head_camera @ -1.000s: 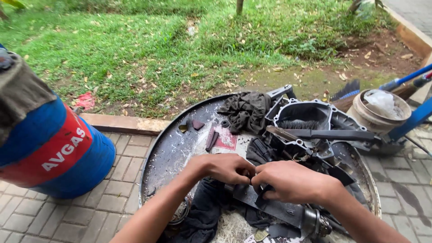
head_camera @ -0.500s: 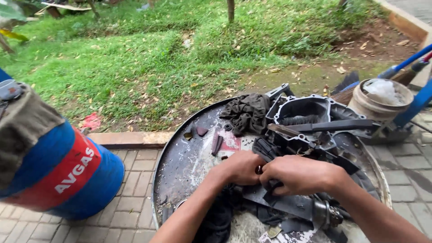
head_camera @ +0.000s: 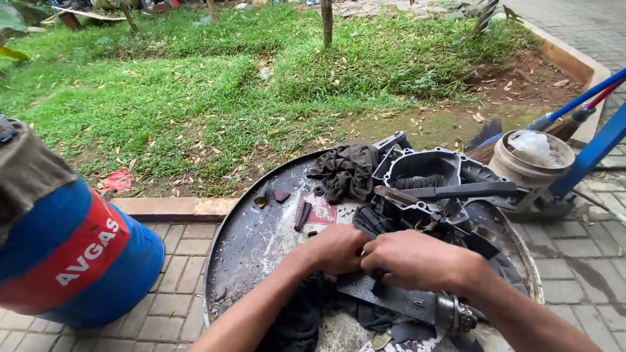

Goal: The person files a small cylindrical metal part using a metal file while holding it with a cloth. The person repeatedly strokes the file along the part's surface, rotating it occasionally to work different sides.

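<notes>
My left hand (head_camera: pixel 339 248) and my right hand (head_camera: pixel 417 261) are pressed together over a dark, greasy metal engine part (head_camera: pixel 404 301) lying in a large round metal pan (head_camera: pixel 241 248). Both hands have their fingers curled down onto the part. What sits between the fingers is hidden. A metal shaft end (head_camera: pixel 456 316) sticks out of the part just past my right wrist. Behind my hands stands a black engine casing (head_camera: pixel 424 173) with a brush and a flat tool laid across it. A dark rag (head_camera: pixel 345 169) lies beside the casing.
A blue drum with a red band (head_camera: pixel 72 261) stands at the left on the paving bricks. A round tub (head_camera: pixel 531 160) and blue poles (head_camera: pixel 587 140) are at the right. Small metal pieces (head_camera: pixel 301 212) lie in the pan. Grass and a kerb lie beyond.
The view has shifted and my hands have drawn closer together over the engine part, the left hand sliding right against the right hand.
</notes>
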